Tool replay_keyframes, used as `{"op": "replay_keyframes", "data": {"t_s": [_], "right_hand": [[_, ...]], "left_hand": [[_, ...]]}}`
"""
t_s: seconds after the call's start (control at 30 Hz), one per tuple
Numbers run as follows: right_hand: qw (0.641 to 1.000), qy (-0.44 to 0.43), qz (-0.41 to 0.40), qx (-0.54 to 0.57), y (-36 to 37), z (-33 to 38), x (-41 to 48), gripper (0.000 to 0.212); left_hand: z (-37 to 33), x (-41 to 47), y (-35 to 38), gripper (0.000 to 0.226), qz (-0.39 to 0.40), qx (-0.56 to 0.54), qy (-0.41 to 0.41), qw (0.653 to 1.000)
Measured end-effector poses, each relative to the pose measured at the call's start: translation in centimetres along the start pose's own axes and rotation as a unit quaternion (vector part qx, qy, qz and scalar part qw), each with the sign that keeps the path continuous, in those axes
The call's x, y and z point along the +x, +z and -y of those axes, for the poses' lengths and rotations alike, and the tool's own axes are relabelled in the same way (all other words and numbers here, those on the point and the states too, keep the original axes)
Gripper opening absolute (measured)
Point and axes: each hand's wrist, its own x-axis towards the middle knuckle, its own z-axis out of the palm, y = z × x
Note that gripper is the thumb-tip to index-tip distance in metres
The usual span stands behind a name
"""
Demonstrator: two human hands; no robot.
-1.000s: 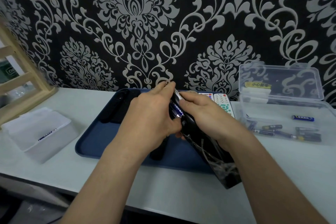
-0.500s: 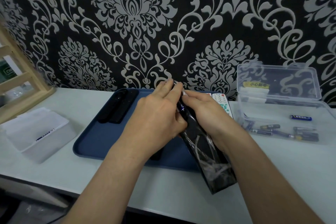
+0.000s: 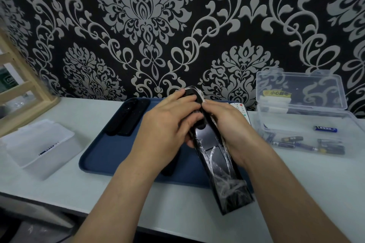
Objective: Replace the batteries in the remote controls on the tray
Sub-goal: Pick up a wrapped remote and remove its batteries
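Two hands clamp a plastic-wrapped black remote (image 3: 216,162) above the blue tray (image 3: 102,154): left hand (image 3: 167,126) over its top, right hand (image 3: 232,126) alongside.

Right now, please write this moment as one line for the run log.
left hand: holds wrapped black remote | right hand: holds same remote | blue tray: black remotes, white remote | batteries: in clear box

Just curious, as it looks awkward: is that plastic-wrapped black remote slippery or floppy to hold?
Likely slippery: shiny loose film covers the black remote. Probably stiff: it juts out straight though gripped only near its far end.
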Motion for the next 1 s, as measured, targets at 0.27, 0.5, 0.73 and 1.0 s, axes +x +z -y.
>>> {"op": "replay_keyframes", "data": {"t_s": [0.27,0.5,0.73,1.0], "right_hand": [[1.0,0.01,0.003,-0.022,0.1,-0.2,0.2,0.033],[1.0,0.021,-0.006,-0.016,0.3,-0.5,0.2,0.032],[0.999,0.016,-0.011,-0.038,0.5,-0.3,0.0,0.028],[0.998,0.0,-0.003,-0.057,0.7,-0.4,0.0,0.028]], "left_hand": [[-0.8,1.4,-2.4,0.03,-0.165,-0.439,-0.385,0.795],[3.0,-1.5,-2.2,0.029,0.162,0.115,-0.363,0.91],[-0.8,0.2,-2.7,0.034,-0.039,-0.026,-0.17,0.984],[-1.4,0.1,-2.2,0.059,0.035,-0.011,-0.154,0.987]]}}
